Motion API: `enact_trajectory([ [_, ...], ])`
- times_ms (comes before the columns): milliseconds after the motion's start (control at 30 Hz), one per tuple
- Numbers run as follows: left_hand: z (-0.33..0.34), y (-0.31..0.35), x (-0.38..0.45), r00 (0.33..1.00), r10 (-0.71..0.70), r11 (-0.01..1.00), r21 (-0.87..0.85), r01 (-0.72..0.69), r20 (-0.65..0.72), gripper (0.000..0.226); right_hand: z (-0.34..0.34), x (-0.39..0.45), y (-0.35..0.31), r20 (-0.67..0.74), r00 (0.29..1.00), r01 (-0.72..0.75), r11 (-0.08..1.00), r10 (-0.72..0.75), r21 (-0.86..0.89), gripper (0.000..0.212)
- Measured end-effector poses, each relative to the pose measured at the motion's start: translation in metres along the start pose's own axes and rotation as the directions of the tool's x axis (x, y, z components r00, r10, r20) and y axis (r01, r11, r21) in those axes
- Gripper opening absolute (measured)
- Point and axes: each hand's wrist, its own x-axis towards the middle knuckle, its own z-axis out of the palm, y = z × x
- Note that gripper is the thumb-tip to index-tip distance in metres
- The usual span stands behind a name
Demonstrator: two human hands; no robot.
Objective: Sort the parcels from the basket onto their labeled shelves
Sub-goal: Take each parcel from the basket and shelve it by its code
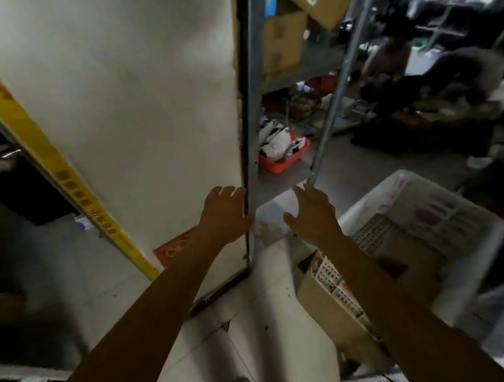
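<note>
A flat white parcel [274, 211] lies on the lowest board of the grey metal shelf [298, 69], between my two hands. My left hand [224, 213] is stretched out with straight fingers beside the shelf's front upright, just left of the parcel. The fingers of my right hand [311, 214] lie flat over the parcel's right edge, thumb spread; the blur hides whether they press on it. The white plastic basket [368, 198] stands at my right with brown and pale parcels [407, 251] inside.
A white wall panel [128, 109] with a yellow strip [44, 158] fills the left. A red basket [281, 161] of packets sits under the shelf, and cardboard boxes [282, 41] sit higher up. A cardboard box [329, 311] stands below the white basket. A person [389, 57] sits at the back right.
</note>
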Motion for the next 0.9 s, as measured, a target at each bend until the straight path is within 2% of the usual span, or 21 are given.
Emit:
enact_trajectory([
  [133,0.025,0.044,0.05,0.976,0.202,0.979,-0.038,-0.199,0.081,0.06,-0.01,-0.011,0.052,-0.011,0.977,-0.215,0.977,0.215,-0.006,0.075],
  [267,0.058,0.101,0.081,0.923,0.34,0.94,-0.048,-0.337,0.181,0.063,-0.014,-0.032,0.105,-0.022,0.912,-0.408,0.912,0.409,0.045,0.075],
  [533,0.135,0.208,0.14,0.773,0.568,0.818,-0.09,-0.568,0.284,0.058,0.0,-0.044,0.218,0.006,0.763,-0.642,0.757,0.646,0.121,0.078],
  [700,0.179,0.264,0.196,0.69,0.603,0.772,-0.077,-0.631,0.4,0.062,0.011,-0.023,0.293,0.086,0.665,-0.734,0.629,0.741,0.258,0.077],
  [900,0.215,0.323,0.257,0.611,0.628,0.736,-0.114,-0.667,0.481,0.059,0.013,0.002,0.346,0.071,0.575,-0.791,0.532,0.815,0.302,0.071],
])
